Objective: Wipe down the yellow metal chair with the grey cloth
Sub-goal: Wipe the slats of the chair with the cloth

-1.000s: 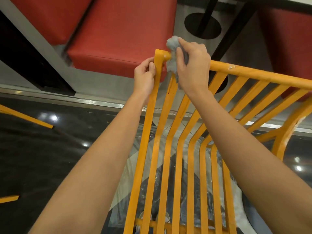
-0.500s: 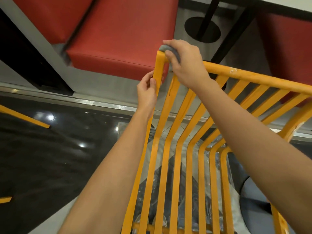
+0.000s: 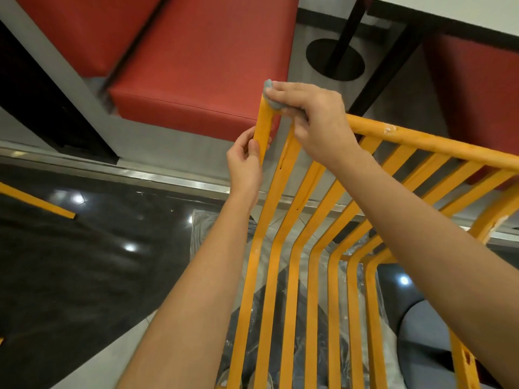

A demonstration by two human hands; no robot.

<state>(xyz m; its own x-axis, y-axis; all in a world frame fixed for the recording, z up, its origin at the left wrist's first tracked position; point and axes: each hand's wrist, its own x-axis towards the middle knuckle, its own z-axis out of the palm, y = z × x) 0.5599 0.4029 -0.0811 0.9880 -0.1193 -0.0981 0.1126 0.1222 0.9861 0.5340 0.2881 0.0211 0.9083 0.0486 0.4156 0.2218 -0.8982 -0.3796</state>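
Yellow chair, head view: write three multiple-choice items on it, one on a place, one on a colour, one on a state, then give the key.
1. Where is the cloth on the chair?
A. at the frame's top corner
B. on a lower slat
C. on the floor beside it

2. What colour are the seats beyond the chair?
A. blue
B. red
C. green

3. What is the left hand doing?
A. hanging free
B. holding the cloth
C. gripping the outer bar

Key: 1 A, the right hand presses the cloth over the corner where the side bar meets the top rail. 2 B, the cushions are plainly red. 3 C, its fingers and thumb close round the bar just below the corner.
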